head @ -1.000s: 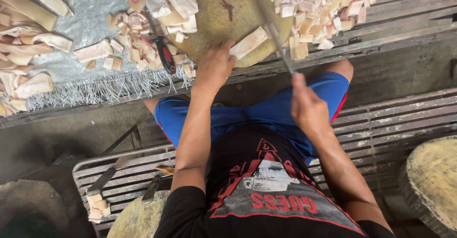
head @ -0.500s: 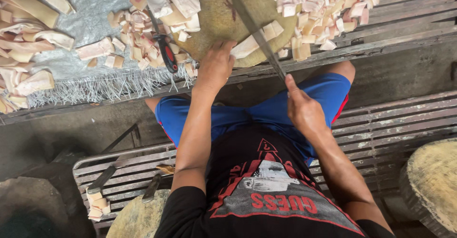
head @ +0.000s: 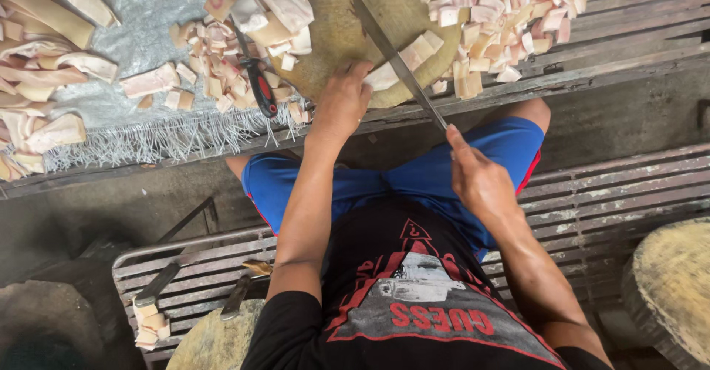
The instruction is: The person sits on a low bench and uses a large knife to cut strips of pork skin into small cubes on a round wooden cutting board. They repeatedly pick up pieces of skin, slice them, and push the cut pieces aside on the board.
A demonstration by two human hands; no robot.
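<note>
The right hand (head: 477,181) is closed around the handle of a long, narrow steel knife (head: 396,59), whose blade runs up and away from the hand, slanting across a round, worn wooden chopping block (head: 347,34). The left hand (head: 344,100) rests at the near edge of that block, fingers curled down onto a pale, cream-coloured strip of cut material (head: 403,63) that lies just under the blade; the strip is pressed between the fingers and the block, and the blade touches or nearly touches it, which of the two cannot be told. The two hands are apart, the left one farther forward than the right.

Beyond the right hand, a heap of small pinkish-white cut chunks (head: 503,19) spreads over the far side of the block and onto the slatted wooden bench (head: 629,22). Just to the outside of the left hand lies a second knife with a red and black handle (head: 259,89), among more pale cut pieces (head: 214,52). Farther out on that side, long cream slabs (head: 44,67) lie on a grey woven plastic sheet with a frayed edge (head: 140,34).

Below both hands are the person's blue shorts (head: 384,181) and black printed shirt (head: 414,303). Near the left elbow, a metal slatted rack (head: 192,263) holds two tools and a few small pale pieces (head: 148,326).
</note>
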